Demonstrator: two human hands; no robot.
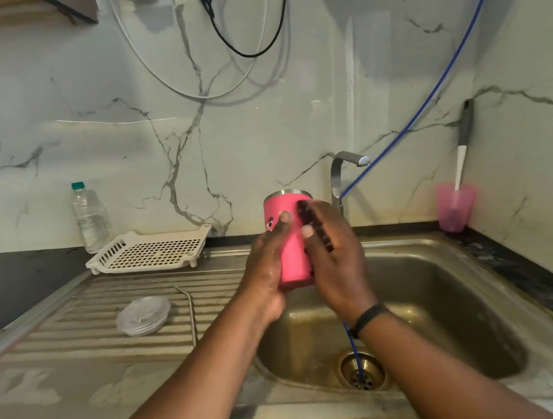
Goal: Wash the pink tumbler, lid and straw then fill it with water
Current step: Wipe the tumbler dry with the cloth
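Note:
The pink tumbler [290, 242] is upright over the left part of the steel sink [453, 258], its metal rim at the top. My left hand [267, 265] grips its left side and bottom, thumb across the printed front. My right hand [333, 254] presses a dark scrubber [304, 208] against the tumbler's right side. The clear lid [143, 315] lies flat on the ribbed drainboard [74, 318]. Beside the lid on the drainboard lies the bent metal straw [190, 308].
A tap [341, 174] stands behind the tumbler; no water is visible from it. A blue hose [428, 99] runs down into the drain [360, 370]. A white rack [149, 251] and a water bottle [89, 218] are at back left. A pink cup [455, 206] with a brush is at right.

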